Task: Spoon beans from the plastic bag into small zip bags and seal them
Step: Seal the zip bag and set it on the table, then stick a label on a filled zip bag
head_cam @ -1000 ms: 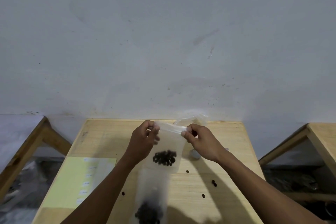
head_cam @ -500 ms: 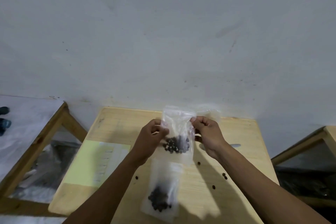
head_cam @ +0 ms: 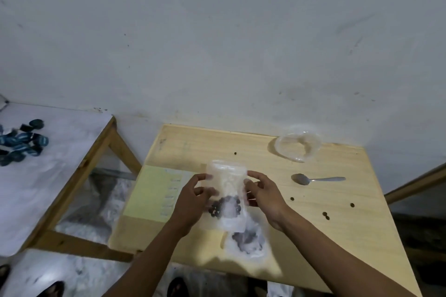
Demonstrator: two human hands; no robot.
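Head view
Small zip bag (head_cam: 228,196): a clear pouch is held upright above the counter, between both hands; dark beans (head_cam: 218,207) are gathered in its lower half, while the upper half looks empty and blurred.
Left hand (head_cam: 193,202): its fingers are curled against the bag's left edge, which is pinched there.
Right hand (head_cam: 265,198): its fingers are curled on the bag's right edge, which is gripped at mid-height.
Second zip bag (head_cam: 248,241): it is laid flat on the counter just below the held one, with dark beans seen inside.
Plastic bag (head_cam: 298,146): a crumpled clear bag is placed at the far right of the counter, near the wall.
Spoon (head_cam: 316,179): a metal spoon is laid just in front of the plastic bag, bowl to the left.
Loose beans (head_cam: 325,215): several are scattered over the wood.
Paper sheet (head_cam: 154,190): a yellow sheet is laid at the left, partly hidden by the left hand.
Counter (head_cam: 337,236): light wood, set against a grey wall (head_cam: 217,43).
Neighbouring table (head_cam: 48,176): a white surface is seen at left, with blue packets (head_cam: 21,142) piled on it.
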